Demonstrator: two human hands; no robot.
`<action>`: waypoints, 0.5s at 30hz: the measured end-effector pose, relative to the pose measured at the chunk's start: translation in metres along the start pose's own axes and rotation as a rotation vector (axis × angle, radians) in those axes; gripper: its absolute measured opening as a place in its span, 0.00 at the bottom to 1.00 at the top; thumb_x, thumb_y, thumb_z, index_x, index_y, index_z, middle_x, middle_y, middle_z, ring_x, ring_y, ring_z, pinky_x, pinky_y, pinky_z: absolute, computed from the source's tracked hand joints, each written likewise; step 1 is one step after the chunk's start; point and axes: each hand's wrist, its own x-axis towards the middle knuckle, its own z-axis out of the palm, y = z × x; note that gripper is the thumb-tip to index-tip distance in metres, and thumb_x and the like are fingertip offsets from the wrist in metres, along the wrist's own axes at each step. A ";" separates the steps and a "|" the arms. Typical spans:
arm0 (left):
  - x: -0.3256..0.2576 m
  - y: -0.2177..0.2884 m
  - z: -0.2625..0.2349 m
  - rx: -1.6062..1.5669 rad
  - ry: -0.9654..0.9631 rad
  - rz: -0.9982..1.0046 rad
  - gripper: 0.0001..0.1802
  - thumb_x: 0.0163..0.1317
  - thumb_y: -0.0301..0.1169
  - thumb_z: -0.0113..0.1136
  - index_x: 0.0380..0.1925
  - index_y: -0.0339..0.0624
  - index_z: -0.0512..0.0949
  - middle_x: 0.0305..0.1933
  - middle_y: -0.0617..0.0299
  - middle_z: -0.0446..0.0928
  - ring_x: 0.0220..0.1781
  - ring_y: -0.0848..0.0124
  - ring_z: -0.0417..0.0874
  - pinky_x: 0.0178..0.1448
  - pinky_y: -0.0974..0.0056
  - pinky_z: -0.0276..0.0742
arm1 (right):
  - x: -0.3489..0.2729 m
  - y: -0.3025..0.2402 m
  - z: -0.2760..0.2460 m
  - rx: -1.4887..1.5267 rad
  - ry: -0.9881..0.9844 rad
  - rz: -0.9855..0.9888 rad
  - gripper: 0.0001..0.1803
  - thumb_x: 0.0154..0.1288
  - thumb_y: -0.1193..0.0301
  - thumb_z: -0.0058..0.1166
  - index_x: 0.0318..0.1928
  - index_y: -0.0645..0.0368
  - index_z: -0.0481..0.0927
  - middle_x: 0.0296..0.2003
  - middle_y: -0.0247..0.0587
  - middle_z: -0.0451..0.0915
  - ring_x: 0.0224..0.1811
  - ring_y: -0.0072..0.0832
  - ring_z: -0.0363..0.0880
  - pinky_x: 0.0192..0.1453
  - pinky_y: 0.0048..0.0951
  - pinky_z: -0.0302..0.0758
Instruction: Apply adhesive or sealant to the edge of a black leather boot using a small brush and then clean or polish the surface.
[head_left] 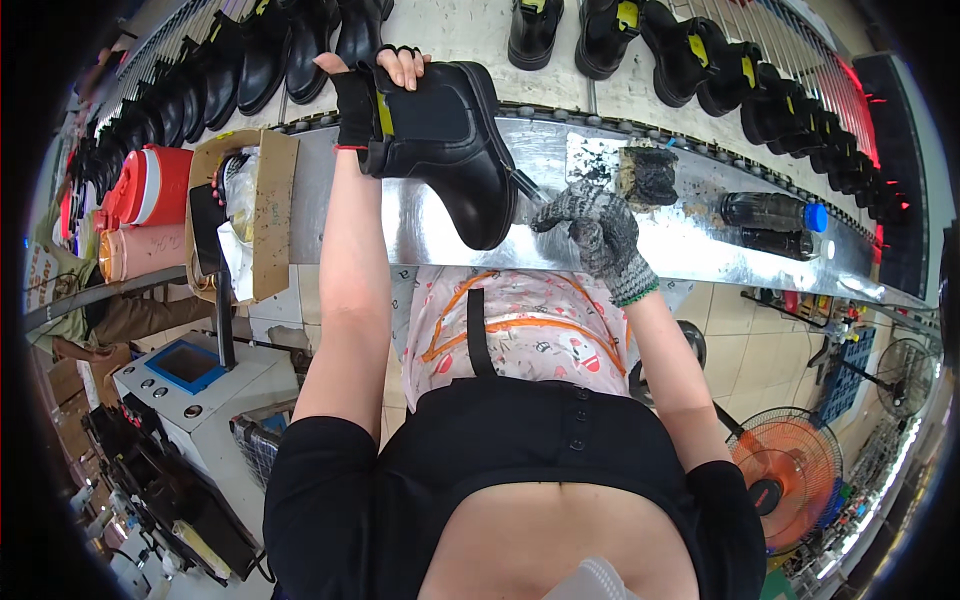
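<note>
A black ankle boot (440, 135) with dark elastic side panels is tilted over the metal ledge, its toe toward me. My left hand (402, 68), in a black fingerless glove, is closed on the boot's upper end; the boot hides part of that hand. A yellow tab (385, 115) shows at the boot's opening. My right hand (590, 230), in a grey knitted glove, is closed on a slim small brush (526, 186) with a metal band. Its dark tip meets the boot's sole edge. Beside that hand, a blackened sponge-like block (648, 176) sits on the ledge.
Rows of black boots (700, 55) stand on the conveyor (555, 90) beyond the metal ledge (345, 225). Two bottles of dark liquid (765, 212) lie at right. A cardboard box (270, 215) and a red jug (150, 188) are at left. An orange fan (790, 470) stands lower right.
</note>
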 end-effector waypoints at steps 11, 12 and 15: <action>-0.006 0.005 -0.055 0.162 0.270 -0.142 0.53 0.44 0.81 0.27 0.14 0.37 0.76 0.22 0.53 0.75 0.32 0.60 0.75 0.53 0.62 0.69 | -0.029 0.024 0.004 0.273 -0.056 0.330 0.30 0.69 0.47 0.34 0.36 0.58 0.83 0.35 0.39 0.83 0.37 0.32 0.81 0.46 0.29 0.75; -0.005 0.005 -0.055 0.160 0.270 -0.142 0.53 0.44 0.81 0.27 0.14 0.37 0.76 0.22 0.53 0.75 0.32 0.60 0.75 0.53 0.62 0.69 | -0.033 0.026 0.005 0.297 -0.059 0.410 0.31 0.69 0.46 0.34 0.37 0.59 0.83 0.35 0.40 0.84 0.38 0.31 0.82 0.47 0.29 0.76; -0.005 0.006 -0.048 0.213 0.373 -0.160 0.53 0.45 0.81 0.27 0.14 0.36 0.76 0.21 0.51 0.76 0.32 0.60 0.76 0.50 0.63 0.71 | -0.042 0.032 0.009 0.481 -0.010 0.409 0.34 0.68 0.44 0.36 0.39 0.63 0.83 0.36 0.42 0.84 0.40 0.30 0.82 0.49 0.30 0.76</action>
